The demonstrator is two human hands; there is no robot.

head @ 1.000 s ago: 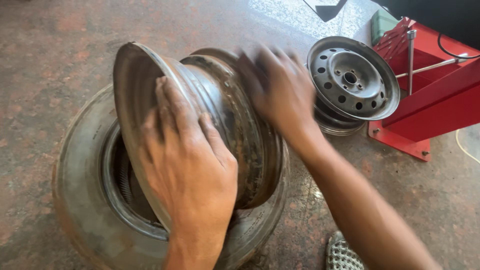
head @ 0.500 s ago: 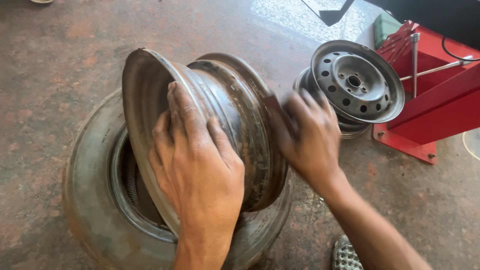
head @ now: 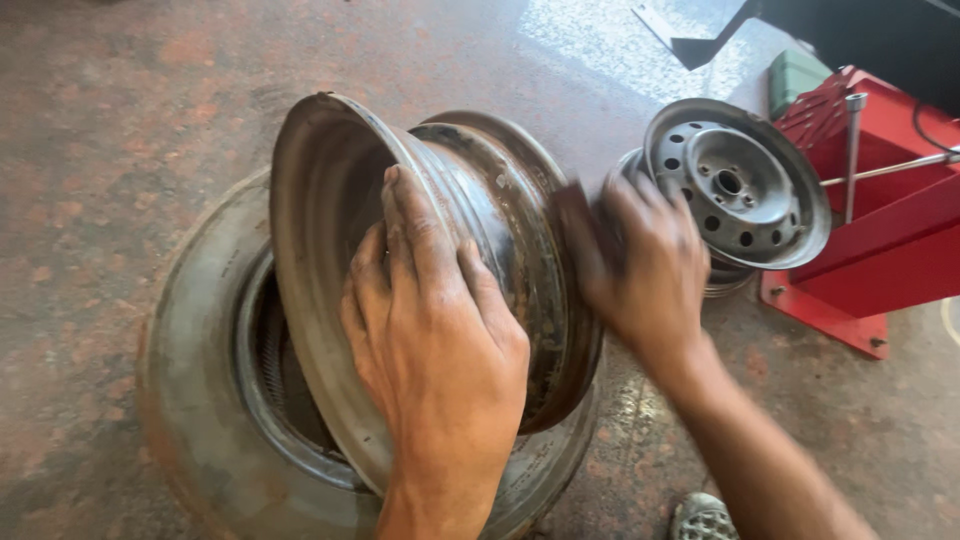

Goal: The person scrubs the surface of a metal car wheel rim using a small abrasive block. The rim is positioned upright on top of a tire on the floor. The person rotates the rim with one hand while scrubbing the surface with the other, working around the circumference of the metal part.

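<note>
Worn tyre [head: 190, 400] lies flat on the concrete floor [head: 120, 120]. Rusty steel rim [head: 500, 230] stands on edge on it. Left hand [head: 430, 340] lies spread, palm down, over the barrel. Right hand [head: 640, 265], blurred, presses a dark pad against the outer flange; grip unclear. Risk: rim rolls off, or the flange edge cuts a finger. Second rim [head: 735, 185] leans against the red machine [head: 880, 230], which is cut off.

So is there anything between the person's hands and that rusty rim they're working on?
Nothing visible. The left hand lies flat on the barrel of the rusty rim, which stands on edge on a tyre. The right hand is at its far edge, blurred, with something dark at its fingers.
</note>
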